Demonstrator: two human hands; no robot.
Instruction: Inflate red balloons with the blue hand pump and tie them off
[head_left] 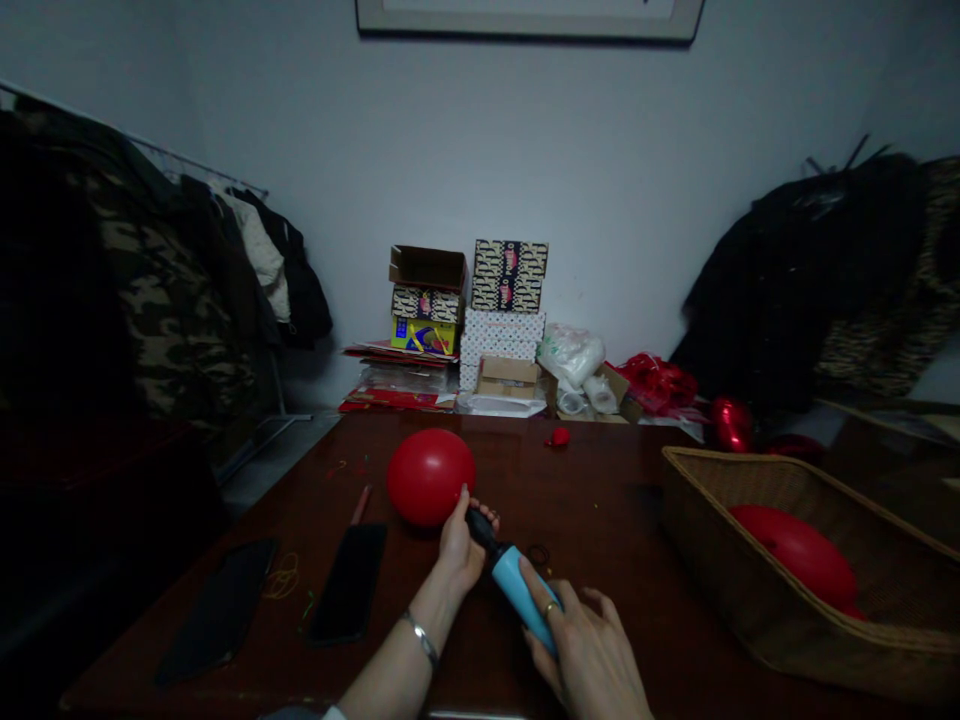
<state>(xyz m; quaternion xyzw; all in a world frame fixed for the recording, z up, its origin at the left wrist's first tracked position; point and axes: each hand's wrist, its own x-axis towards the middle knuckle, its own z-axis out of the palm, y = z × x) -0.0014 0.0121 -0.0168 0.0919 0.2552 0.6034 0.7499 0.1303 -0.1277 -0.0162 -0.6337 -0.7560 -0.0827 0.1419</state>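
A round red balloon, well filled with air, sits over the table at the black nozzle end of a hand pump. My left hand is closed around the place where the balloon's neck meets the nozzle; the neck itself is hidden by the fingers. The balloon pump has a light blue barrel and slants down towards me. My right hand wraps the blue barrel from above and the right, with a ring on one finger.
A wicker basket on the right holds another red balloon. Two dark flat slabs lie to the left near yellow rubber bands. A small red balloon lies farther back. Stacked boxes stand against the wall.
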